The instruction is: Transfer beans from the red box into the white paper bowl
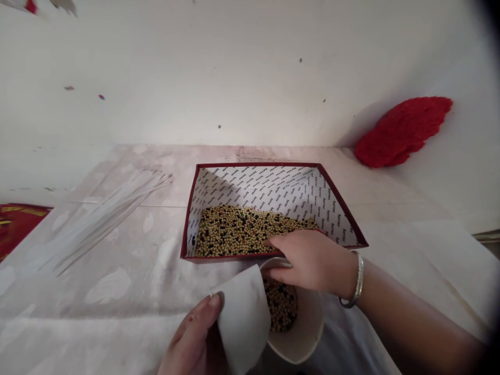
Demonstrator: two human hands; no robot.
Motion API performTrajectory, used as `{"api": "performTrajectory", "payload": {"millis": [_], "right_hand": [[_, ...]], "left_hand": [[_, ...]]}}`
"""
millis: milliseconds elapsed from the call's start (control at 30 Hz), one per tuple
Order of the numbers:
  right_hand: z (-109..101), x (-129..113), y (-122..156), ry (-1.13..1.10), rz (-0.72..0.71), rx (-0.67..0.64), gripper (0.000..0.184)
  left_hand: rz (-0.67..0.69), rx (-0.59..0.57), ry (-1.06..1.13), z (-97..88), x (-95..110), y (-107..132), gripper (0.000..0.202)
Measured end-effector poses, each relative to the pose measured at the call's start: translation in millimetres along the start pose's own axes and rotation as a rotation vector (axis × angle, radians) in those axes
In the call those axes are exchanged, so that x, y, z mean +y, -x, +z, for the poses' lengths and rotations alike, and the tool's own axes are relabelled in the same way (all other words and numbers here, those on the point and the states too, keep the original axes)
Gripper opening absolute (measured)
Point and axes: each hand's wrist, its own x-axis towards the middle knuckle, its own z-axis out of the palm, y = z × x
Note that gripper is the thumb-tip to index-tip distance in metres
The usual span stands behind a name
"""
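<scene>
A dark-red box [189, 208] with a white printed lining holds a heap of mixed yellow, dark and red beans [238, 232]. Just below its near edge a white paper cup [300, 338] lies tilted, partly filled with the same beans. My left hand [195, 338] grips the cup's bent white side, thumb on top. My right hand [308, 260], with a silver bangle on the wrist, reaches over the box's near rim, fingers curled down into the beans above the cup's mouth; what is under the fingers is hidden.
The box stands on a pale patterned tablecloth [117, 271]. A clear plastic bag [101, 213] lies to the left, a red item [15, 224] at the left edge, and a red fuzzy piece [402, 130] leans on the white wall at the back right.
</scene>
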Motion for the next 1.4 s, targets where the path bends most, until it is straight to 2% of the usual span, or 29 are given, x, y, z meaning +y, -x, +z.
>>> {"api": "performTrajectory", "payload": {"millis": [167, 300, 433, 600, 767, 933, 1133, 1400], "right_hand": [[-11.9, 4.9, -10.2, -0.038, -0.075, -0.165, 0.037], [-13.7, 8.3, -16.5, -0.064, -0.14, -0.247, 0.04], [-11.2, 8.1, -16.5, -0.053, -0.141, -0.218, 0.04], [-8.2, 7.1, -13.2, -0.058, -0.139, -0.155, 0.036], [-7.4, 8.7, -12.2, -0.09, -0.159, -0.148, 0.035], [-6.0, 10.1, -13.4, -0.158, -0.206, -0.124, 0.039], [-9.1, 10.8, -15.2, -0.158, -0.166, -0.234, 0.042], [-8.0, 11.1, -13.3, -0.208, -0.182, -0.186, 0.04]], "left_hand": [[-0.034, 0.0, -0.008, 0.5, 0.7, -0.5, 0.043], [-0.02, 0.051, -0.027, -7.9, 0.2, -2.3, 0.042], [0.01, 0.108, -0.043, -20.6, -1.4, -5.1, 0.037], [0.028, 0.072, -0.04, -31.4, -2.9, -8.6, 0.043], [0.067, 0.086, -0.056, -36.2, -1.9, -8.6, 0.046], [0.061, 0.073, -0.052, -31.1, -3.0, -6.6, 0.05], [0.029, 0.078, -0.077, -21.8, -1.7, -4.0, 0.047], [0.033, 0.06, -0.027, -19.1, -4.7, -3.6, 0.037]]}}
